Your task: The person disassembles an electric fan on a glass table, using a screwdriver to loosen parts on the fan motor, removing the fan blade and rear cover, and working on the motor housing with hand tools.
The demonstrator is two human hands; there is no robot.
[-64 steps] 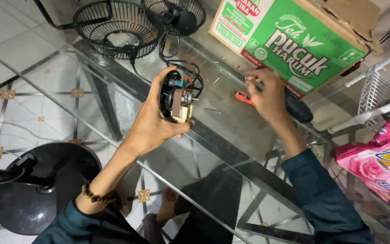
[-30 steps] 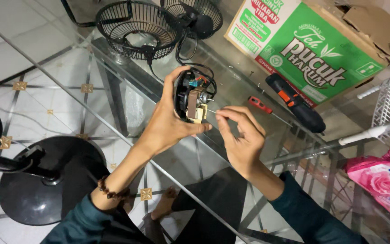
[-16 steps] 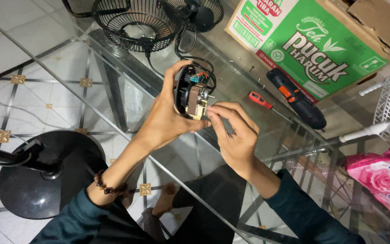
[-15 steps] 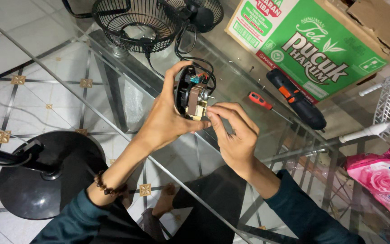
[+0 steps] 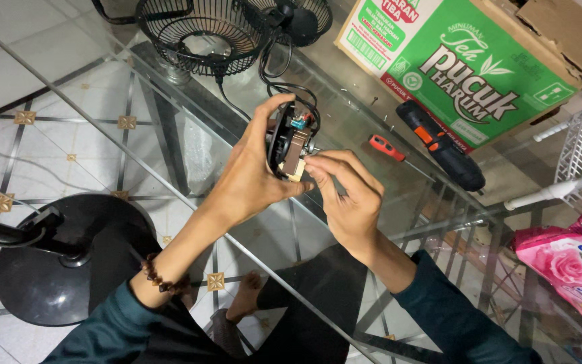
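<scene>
Since the earlier frame, right hand (image 5: 351, 202) had left the red-handled screwdriver (image 5: 386, 147) and come in against the fan motor (image 5: 292, 140); the screwdriver lay on the glass table (image 5: 345, 101) just beyond it. Left hand (image 5: 257, 178) clasped the motor from the side, over the glass. Right fingertips (image 5: 312, 168) pinched at the motor's lower edge; what they gripped could not be told. Black cordless driver (image 5: 444, 145) lay past the right hand, beside a green carton (image 5: 466, 61). Wire fan guard (image 5: 200, 34) sat beyond the left hand.
</scene>
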